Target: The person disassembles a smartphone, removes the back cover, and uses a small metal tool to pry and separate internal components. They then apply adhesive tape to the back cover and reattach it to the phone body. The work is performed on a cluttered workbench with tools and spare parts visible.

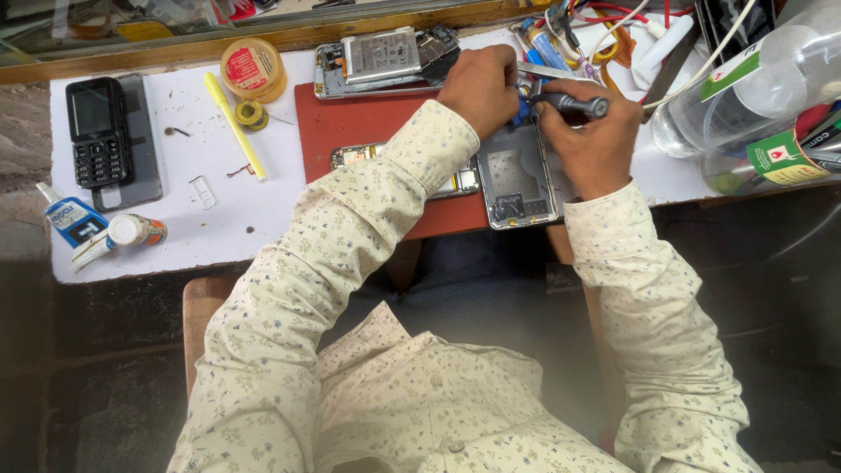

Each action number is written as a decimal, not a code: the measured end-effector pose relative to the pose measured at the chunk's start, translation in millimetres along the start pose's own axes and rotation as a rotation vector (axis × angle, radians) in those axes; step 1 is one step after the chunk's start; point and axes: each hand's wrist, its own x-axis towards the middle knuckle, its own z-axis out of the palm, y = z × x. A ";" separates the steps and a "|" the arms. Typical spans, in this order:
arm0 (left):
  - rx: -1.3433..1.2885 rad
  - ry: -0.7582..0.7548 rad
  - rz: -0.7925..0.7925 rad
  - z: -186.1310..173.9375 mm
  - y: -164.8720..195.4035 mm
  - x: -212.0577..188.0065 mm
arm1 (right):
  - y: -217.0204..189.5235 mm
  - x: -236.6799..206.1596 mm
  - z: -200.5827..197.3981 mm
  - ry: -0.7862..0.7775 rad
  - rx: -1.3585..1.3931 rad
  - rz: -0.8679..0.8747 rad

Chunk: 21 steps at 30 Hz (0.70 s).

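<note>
A silver phone frame (517, 184) lies opened on the red mat (350, 123), back side up. My left hand (480, 88) presses on the frame's top edge with closed fingers. My right hand (596, 136) grips a grey-handled screwdriver (574, 103) with a blue collar, its tip pointing at the frame's upper corner between both hands. A phone circuit board part (355, 156) lies on the mat, mostly hidden under my left sleeve. A second opened phone with its battery (381, 57) showing rests just beyond the mat.
A black keypad phone (98, 131) lies at far left, with a glue tube (70, 219) and a small bottle (136, 230) near the front edge. A yellow pen-like tool (235, 127), solder reel (252, 68), clear plastic bottles (753, 88) and tangled cables (613, 26) crowd the bench.
</note>
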 end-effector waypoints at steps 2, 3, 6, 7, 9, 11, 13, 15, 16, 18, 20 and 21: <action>-0.002 0.019 -0.014 1.3 1.3 0.3 | 0.4 1.6 2.4 -0.014 -0.079 -0.032; -0.001 0.030 -0.022 1.2 1.2 0.1 | 0.1 2.1 2.7 -0.016 -0.062 -0.017; -0.020 0.070 0.007 2.1 1.1 -0.8 | -1.8 1.5 2.2 -0.012 -0.039 0.011; -0.017 0.066 -0.006 3.4 1.7 -0.7 | -2.3 1.1 2.7 -0.004 -0.047 0.003; -0.006 0.062 -0.035 3.9 2.2 -0.8 | -3.2 1.5 3.1 -0.002 -0.059 -0.010; 0.015 0.072 -0.033 4.0 2.3 -1.9 | -3.8 1.0 3.2 -0.012 -0.070 -0.014; 0.018 0.079 -0.026 5.2 3.4 -1.4 | -4.0 1.1 1.5 -0.013 -0.037 0.002; 0.009 0.085 -0.020 4.6 3.3 -2.0 | -3.8 0.9 2.0 -0.014 -0.020 0.004; 0.013 0.080 -0.023 4.7 3.6 -1.8 | -3.6 1.0 2.0 -0.013 -0.022 0.000; 0.020 0.070 -0.028 4.3 3.8 -1.3 | -3.1 1.5 2.5 -0.016 -0.042 -0.008; 0.016 0.067 -0.015 4.9 3.9 -1.7 | -2.7 1.5 2.7 -0.022 -0.082 -0.009; 0.013 0.066 -0.009 5.3 3.8 -2.0 | -2.4 1.5 3.1 -0.018 -0.076 -0.015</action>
